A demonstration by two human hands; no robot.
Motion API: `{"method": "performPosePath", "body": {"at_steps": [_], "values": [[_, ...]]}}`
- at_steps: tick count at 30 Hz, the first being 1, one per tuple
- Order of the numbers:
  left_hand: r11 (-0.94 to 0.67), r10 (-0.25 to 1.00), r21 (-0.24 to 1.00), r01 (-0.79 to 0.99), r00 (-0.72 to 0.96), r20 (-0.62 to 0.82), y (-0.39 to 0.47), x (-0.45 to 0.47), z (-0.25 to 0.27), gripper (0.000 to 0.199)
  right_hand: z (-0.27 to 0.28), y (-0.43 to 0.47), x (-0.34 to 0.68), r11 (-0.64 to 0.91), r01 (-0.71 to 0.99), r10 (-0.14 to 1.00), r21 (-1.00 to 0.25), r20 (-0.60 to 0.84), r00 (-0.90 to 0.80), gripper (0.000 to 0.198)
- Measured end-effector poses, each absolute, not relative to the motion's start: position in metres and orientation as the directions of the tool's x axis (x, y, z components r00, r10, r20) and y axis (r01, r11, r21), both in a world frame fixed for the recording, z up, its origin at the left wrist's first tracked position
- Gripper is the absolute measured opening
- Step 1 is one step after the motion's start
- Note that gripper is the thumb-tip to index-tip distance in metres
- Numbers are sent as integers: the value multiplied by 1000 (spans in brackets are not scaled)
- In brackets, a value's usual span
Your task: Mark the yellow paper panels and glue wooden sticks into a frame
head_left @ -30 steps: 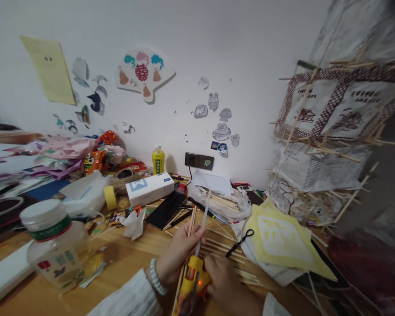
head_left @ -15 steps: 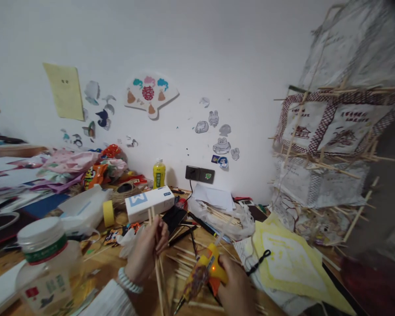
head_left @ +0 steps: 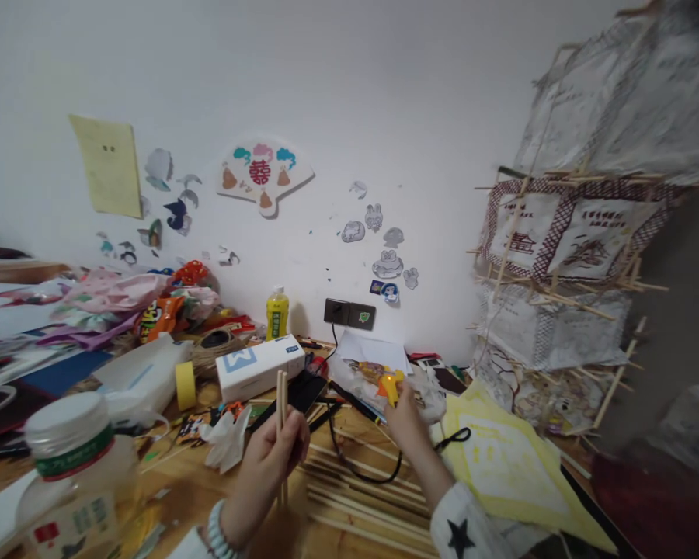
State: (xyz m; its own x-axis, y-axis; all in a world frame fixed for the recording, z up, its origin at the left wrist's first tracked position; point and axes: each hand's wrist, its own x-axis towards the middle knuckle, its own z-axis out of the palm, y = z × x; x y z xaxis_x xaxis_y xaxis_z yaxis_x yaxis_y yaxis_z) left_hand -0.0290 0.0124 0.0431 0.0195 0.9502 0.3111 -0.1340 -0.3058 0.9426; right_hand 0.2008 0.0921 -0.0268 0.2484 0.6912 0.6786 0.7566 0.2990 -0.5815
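My left hand is closed around two thin wooden sticks held upright, their tops standing above the fingers. My right hand grips a yellow and orange hot glue gun by its handle, over the plastic bag at the back of the table. The gun's patterned body points left, and its black cord loops down over the table. Several loose wooden sticks lie side by side between my two forearms. A crumpled white tissue lies left of my left hand.
A large plastic jar stands at the front left. Behind are a white box, yellow tape and a yellow bottle. Yellow-edged paper lies right, below a tall stick-and-paper lantern frame. A socket is on the wall.
My right hand has carried the glue gun up and away toward the back, turning its nozzle from downward to leftward. The sticks in my left hand now stand more upright. The view has shifted slightly.
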Motion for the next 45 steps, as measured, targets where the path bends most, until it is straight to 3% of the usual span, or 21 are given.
{"method": "performPosePath", "body": {"at_steps": [5,11,12,14,16,17,22,24,28,33,37,45], "values": [[-249,966,965,-77,53,254,13,-18,24,60,-40,103,204,234,743,606,-627,691,393,41],[-286,945,958,-14,163,284,12,-6,0,53,-10,84,189,337,699,636,-631,700,325,26],[-289,944,957,-5,163,286,13,-5,-3,51,1,77,183,395,663,668,-636,694,268,25],[-295,943,955,-5,161,292,13,-5,-6,48,25,58,170,597,325,787,-733,615,-59,32],[-292,942,956,-18,166,291,12,-5,-9,46,48,38,156,627,75,764,-775,594,-253,40],[-284,943,959,-19,177,282,11,-5,-11,45,58,29,150,613,47,763,-789,575,-295,38],[-242,935,970,-4,265,234,11,-3,-23,47,82,11,140,684,275,729,-676,645,-229,21],[-236,932,972,-9,280,229,12,-3,-26,46,85,14,145,655,318,751,-685,638,-171,21],[-213,928,977,-18,308,209,11,-2,-24,44,95,20,167,534,205,830,-821,555,63,27],[-216,932,976,-10,296,209,5,1,-14,44,116,14,202,452,107,823,-885,461,331,36],[-178,927,984,-19,332,174,3,4,-8,49,124,8,219,379,69,857,-923,378,349,40],[-34,910,986,-165,403,99,7,5,-21,48,124,7,232,427,2,818,-904,387,426,41]]}}
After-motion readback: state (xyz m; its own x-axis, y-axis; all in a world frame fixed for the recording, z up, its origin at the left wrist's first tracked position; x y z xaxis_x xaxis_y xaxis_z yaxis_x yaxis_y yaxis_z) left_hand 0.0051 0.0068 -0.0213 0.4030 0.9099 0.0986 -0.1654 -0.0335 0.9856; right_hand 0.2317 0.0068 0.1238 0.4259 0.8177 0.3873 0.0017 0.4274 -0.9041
